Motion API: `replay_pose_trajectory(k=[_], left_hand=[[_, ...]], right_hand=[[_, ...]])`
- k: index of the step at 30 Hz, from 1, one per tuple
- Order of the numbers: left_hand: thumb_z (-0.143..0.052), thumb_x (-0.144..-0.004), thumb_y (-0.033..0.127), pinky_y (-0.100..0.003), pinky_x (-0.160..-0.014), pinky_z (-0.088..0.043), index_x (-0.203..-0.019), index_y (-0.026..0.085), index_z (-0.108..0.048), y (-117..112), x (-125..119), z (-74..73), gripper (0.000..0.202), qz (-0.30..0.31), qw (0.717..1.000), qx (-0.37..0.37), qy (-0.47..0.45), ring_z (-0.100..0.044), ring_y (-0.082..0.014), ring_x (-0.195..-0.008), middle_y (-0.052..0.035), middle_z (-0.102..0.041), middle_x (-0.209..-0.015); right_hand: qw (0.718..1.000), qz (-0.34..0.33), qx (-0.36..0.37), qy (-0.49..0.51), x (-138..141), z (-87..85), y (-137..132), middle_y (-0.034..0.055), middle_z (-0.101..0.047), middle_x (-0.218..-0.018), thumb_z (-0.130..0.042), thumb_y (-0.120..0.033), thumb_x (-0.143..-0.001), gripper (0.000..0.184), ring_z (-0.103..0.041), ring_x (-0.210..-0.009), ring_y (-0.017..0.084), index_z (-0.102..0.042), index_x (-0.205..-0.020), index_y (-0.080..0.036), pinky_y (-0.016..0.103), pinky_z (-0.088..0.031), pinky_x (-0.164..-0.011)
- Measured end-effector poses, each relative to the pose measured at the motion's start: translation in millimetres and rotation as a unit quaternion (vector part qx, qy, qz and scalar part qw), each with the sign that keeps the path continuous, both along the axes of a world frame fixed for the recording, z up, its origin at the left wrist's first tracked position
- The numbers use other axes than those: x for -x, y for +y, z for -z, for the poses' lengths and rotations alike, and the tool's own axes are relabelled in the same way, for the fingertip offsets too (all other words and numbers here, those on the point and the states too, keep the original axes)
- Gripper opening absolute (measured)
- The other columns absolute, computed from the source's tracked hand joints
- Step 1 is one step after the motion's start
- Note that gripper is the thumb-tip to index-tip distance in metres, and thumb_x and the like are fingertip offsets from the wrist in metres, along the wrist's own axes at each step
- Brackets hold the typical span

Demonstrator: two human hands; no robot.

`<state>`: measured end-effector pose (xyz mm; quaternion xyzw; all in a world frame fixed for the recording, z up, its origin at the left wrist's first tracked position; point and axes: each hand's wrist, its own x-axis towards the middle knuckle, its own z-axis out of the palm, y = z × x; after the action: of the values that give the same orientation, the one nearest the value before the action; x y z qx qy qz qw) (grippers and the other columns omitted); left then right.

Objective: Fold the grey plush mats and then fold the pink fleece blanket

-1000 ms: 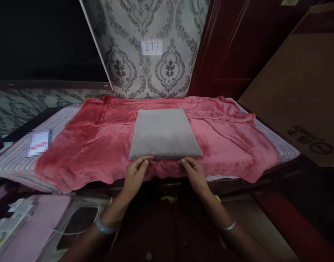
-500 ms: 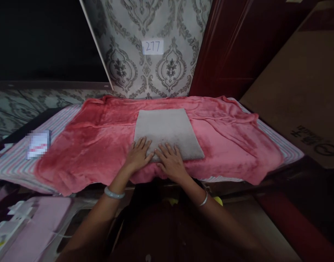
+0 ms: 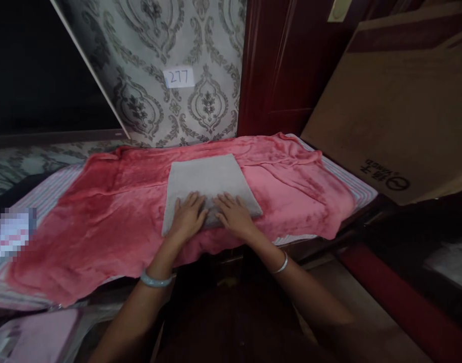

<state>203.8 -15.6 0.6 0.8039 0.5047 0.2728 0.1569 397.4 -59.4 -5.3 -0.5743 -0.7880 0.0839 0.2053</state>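
A grey folded towel (image 3: 206, 176) lies flat on a pink-red fleece blanket (image 3: 113, 212) that covers the table. My left hand (image 3: 187, 217) rests palm down on the towel's near edge, fingers spread and holding nothing. Beside it, my right hand (image 3: 234, 216) lies flat on the same edge, fingers stretched out. The two hands nearly touch at the middle of the towel. Each wrist wears a bangle.
A striped sheet (image 3: 353, 184) shows under the blanket at both ends. A large cardboard box (image 3: 397, 101) leans at the right, next to a dark red door (image 3: 279, 65). Patterned wallpaper behind carries a label reading 277 (image 3: 179, 77). A blurred card (image 3: 11, 234) lies far left.
My hands went from pinching the towel's front edge to lying flat on top of it, close together. The view has since swung to the right; the towel has stayed in place.
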Motion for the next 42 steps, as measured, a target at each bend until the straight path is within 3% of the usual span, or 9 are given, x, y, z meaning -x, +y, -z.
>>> replay_pose_trajectory(k=[2,6,11,16,22,28,31,35,42], left_hand=[[-0.062,-0.088,0.036,-0.057,-0.126,0.002,-0.135,0.024,-0.063,1.5,-22.4,1.4,0.048,0.044,0.999,0.012,-0.009,-0.031,-0.0336,-0.152,-0.0131,-0.043,-0.16],[-0.064,-0.088,0.044,-0.062,-0.123,0.005,-0.143,0.024,-0.057,9.0,-45.4,12.1,0.059,0.045,0.998,0.028,0.04,-0.02,-0.036,-0.155,-0.0153,-0.033,-0.165],[-0.061,-0.089,0.047,-0.064,-0.123,0.004,-0.146,0.024,-0.053,11.3,-42.3,19.5,0.062,0.051,0.997,0.028,0.05,-0.019,-0.0374,-0.156,-0.0156,-0.03,-0.166],[-0.061,-0.089,0.047,-0.061,-0.124,0.003,-0.148,0.025,-0.053,10.3,-41.5,16.3,0.063,0.045,0.997,0.032,0.057,-0.019,-0.0366,-0.156,-0.0154,-0.031,-0.165],[-0.06,-0.089,0.046,-0.059,-0.124,0.003,-0.147,0.027,-0.053,10.7,-41.6,16.1,0.062,0.038,0.997,0.032,0.058,-0.02,-0.0348,-0.155,-0.0141,-0.031,-0.165],[-0.067,-0.083,0.048,-0.057,-0.124,0.006,-0.142,0.025,-0.057,12.8,-39.9,19.2,0.065,0.039,0.997,0.048,-0.035,-0.022,-0.0363,-0.155,-0.0165,-0.037,-0.162],[-0.062,-0.085,0.046,-0.054,-0.125,0.004,-0.139,0.025,-0.059,18.6,-34.6,17.6,0.057,0.034,0.991,0.084,-0.098,-0.026,-0.0317,-0.154,-0.0143,-0.043,-0.159],[-0.053,-0.091,0.046,-0.049,-0.126,-0.006,-0.135,0.027,-0.062,27.5,-24.6,15.0,0.049,0.017,0.967,0.134,-0.216,-0.036,-0.0261,-0.15,-0.0119,-0.048,-0.156],[-0.057,-0.09,0.051,-0.06,-0.123,-0.011,-0.129,0.03,-0.068,59.7,-21.0,12.9,0.046,0.16,0.985,0.048,-0.051,-0.041,-0.0322,-0.147,-0.0136,-0.055,-0.15]], right_hand=[[1.0,0.023,0.009,-0.016,-17.9,0.1,7.3,0.0078,-0.035,-0.164,-0.044,-0.038,-0.104,0.054,-0.022,-0.155,0.03,-0.042,-0.156,-0.027,0.06,-0.016,-0.123],[0.998,0.031,0.034,-0.046,-41.3,12.7,15.3,0.0048,-0.028,-0.167,-0.047,-0.044,-0.103,0.057,-0.02,-0.155,0.03,-0.039,-0.157,-0.03,0.059,-0.013,-0.124],[0.998,0.043,0.028,-0.029,-52.5,27.9,21.1,0.0038,-0.026,-0.167,-0.044,-0.051,-0.103,0.06,-0.018,-0.156,0.028,-0.036,-0.159,-0.03,0.055,-0.015,-0.125],[0.993,0.097,0.061,0.005,-74.5,32.0,34.8,0.005,-0.024,-0.168,-0.044,-0.048,-0.103,0.059,-0.022,-0.154,0.033,-0.039,-0.158,-0.028,0.058,-0.024,-0.121],[0.992,0.095,0.081,0.009,-89.0,33.7,43.0,0.0052,-0.022,-0.169,-0.041,-0.045,-0.104,0.058,-0.024,-0.154,0.029,-0.037,-0.159,-0.026,0.053,-0.026,-0.121],[0.988,0.149,0.026,0.005,-67.6,15.8,44.8,0.0109,-0.038,-0.162,-0.048,-0.037,-0.1,0.054,-0.025,-0.153,0.033,-0.047,-0.153,-0.023,0.06,-0.024,-0.12],[0.996,0.082,-0.02,0.002,-38.9,7.3,39.8,0.0131,-0.04,-0.161,-0.045,-0.031,-0.102,0.051,-0.026,-0.153,0.03,-0.05,-0.15,-0.018,0.054,-0.023,-0.122],[0.999,-0.032,-0.025,-0.027,-8.9,11.4,29.7,0.0081,-0.033,-0.165,-0.046,-0.036,-0.103,0.054,-0.022,-0.155,0.029,-0.042,-0.155,-0.024,0.056,-0.022,-0.123],[0.998,-0.045,-0.011,-0.043,-7.1,19.5,25.2,0.0073,-0.036,-0.164,-0.043,-0.038,-0.105,0.049,-0.023,-0.154,0.029,-0.049,-0.151,-0.023,0.056,-0.022,-0.124]])
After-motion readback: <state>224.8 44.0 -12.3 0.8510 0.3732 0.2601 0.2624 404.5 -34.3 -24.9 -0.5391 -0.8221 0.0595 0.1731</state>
